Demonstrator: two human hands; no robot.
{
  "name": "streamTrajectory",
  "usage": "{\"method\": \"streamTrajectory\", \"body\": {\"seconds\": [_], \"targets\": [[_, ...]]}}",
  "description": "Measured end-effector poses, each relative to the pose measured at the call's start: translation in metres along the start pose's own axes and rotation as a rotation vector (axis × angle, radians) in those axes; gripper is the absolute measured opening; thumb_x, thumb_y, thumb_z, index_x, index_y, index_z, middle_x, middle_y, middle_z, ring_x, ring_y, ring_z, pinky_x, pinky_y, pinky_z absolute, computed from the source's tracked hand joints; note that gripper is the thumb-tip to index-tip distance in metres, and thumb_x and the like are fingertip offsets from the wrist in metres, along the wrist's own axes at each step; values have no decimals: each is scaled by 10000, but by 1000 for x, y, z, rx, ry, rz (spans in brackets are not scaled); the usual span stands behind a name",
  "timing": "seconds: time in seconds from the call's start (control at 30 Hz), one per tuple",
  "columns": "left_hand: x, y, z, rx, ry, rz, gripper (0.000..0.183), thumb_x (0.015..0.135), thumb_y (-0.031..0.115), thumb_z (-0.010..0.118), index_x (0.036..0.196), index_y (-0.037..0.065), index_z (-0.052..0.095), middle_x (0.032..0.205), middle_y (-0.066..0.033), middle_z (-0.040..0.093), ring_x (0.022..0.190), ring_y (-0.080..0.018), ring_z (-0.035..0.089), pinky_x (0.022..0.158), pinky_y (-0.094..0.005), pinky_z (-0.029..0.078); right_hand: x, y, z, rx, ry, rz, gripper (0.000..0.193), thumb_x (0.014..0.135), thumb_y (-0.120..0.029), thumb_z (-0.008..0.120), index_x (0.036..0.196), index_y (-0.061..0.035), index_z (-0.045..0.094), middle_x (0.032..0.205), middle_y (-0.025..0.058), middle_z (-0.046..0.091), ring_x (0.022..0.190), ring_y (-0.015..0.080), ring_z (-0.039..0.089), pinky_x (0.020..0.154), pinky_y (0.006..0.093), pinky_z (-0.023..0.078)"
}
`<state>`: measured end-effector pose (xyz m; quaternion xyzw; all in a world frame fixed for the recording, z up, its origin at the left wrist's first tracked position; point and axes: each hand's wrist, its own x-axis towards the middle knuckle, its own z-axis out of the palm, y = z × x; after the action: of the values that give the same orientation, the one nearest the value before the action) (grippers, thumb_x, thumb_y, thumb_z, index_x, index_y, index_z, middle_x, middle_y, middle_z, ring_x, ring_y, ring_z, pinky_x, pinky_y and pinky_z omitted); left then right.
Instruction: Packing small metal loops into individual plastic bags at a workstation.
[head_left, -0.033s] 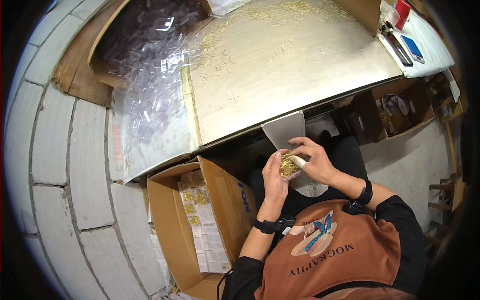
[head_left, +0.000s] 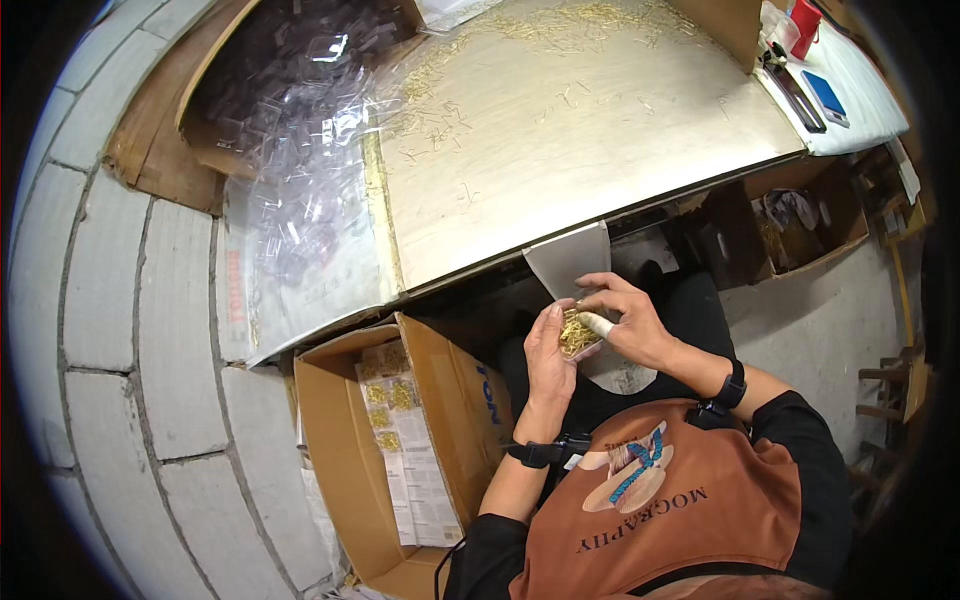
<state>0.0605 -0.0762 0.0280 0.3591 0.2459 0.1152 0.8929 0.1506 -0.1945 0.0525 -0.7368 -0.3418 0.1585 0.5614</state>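
Observation:
My left hand (head_left: 548, 355) is closed round a small clear plastic box (head_left: 572, 354), held tilted above my lap. Thin gold-coloured metal pins (head_left: 577, 337) fill the box, lying in many directions. My right hand (head_left: 630, 322) reaches over it from the right, fingers bent and their tips at the box's upper edge and the pins. A white wrapping (head_left: 597, 324) covers one of its digits. Whatever those fingertips pinch is too small to make out. Just beyond the hands, a white sheet-like flap (head_left: 570, 260) hangs at the table's front edge.
Loose gold pins (head_left: 430, 95) lie scattered over the pale table (head_left: 500, 200). Clear plastic boxes (head_left: 310, 190) heap up at its left. Beside my left arm stands a cardboard carton (head_left: 345, 470) holding several pin-filled boxes (head_left: 388, 440). A blue-and-white device (head_left: 825, 97) sits far right.
My right fingers have shifted very slightly over the pins. Otherwise both hands and the box keep their place.

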Motion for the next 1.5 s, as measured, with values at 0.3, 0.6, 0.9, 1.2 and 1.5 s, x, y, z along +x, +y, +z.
{"method": "streamTrajectory", "body": {"seconds": [0.3,0.6,0.9,1.2,1.5], "targets": [[3,5,-10,-20,117,56,222,951,189,498,1105,39,554,984,-85,635,815,-173,656,554,-312,588,1,-18,-7,-716,-382,-376,601,801,-190,628,1357,-100,419,1456,72,345,1387,237,244,1106,541,131],[-15,67,-9,33,21,29,421,998,358,325,1144,6,504,1065,-152,613,896,-224,655,646,-357,595,28,-32,-18,-287,-93,-329,501,874,-169,597,1329,-36,435,1369,154,442,1286,294,404,1054,400,324],[-42,103,-30,74,107,156,389,996,352,337,1132,33,515,1079,-113,597,903,-212,642,627,-333,591,40,-47,37,531,-363,128,529,888,-51,562,1374,3,361,1303,174,494,1138,221,531,955,312,424],[-151,171,-169,142,619,490,278,948,238,485,1101,25,575,961,-64,628,851,-156,634,691,-314,551,36,-16,-16,264,-177,217,403,894,-77,502,1278,42,469,1162,166,598,920,190,627,767,269,481],[-254,74,-388,-195,1139,355,184,897,83,492,1054,4,547,826,-74,565,715,-196,557,708,-393,531,45,-17,-14,156,-194,350,373,899,-111,513,1240,39,508,1090,137,629,842,149,618,730,251,473]]}}
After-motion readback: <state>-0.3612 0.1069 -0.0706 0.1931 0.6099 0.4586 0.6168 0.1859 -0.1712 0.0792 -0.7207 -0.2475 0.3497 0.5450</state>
